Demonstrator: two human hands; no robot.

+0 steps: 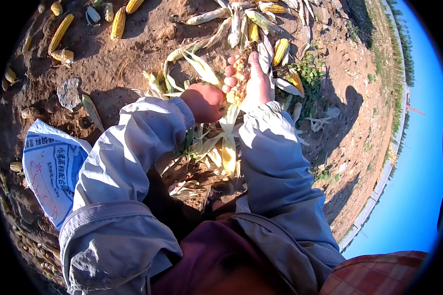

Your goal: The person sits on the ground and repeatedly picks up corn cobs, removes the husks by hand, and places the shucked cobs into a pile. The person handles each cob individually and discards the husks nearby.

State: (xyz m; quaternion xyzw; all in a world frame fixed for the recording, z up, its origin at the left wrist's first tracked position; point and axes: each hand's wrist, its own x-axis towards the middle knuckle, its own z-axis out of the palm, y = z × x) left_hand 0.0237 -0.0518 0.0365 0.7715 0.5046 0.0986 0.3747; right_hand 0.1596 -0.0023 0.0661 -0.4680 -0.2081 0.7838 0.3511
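A corn cob (239,78) with pale yellow kernels and a brown, ragged upper end stands upright in my right hand (257,87). The fingers wrap round behind it and show on its left side, the thumb along its right. My left hand (205,102) is closed in a fist at the cob's lower end, apparently on the corn husk; the fingertips are hidden. Peeled husk leaves (228,125) hang down below both hands. More dry husks (202,69) lie just beyond my left hand.
Yellow cobs (118,23) lie on bare soil at the far left. Partly husked corn (253,32) is piled ahead. A grey rock (69,94) and a white and blue printed sack (51,169) are at my left. Green weeds (310,81) grow to the right.
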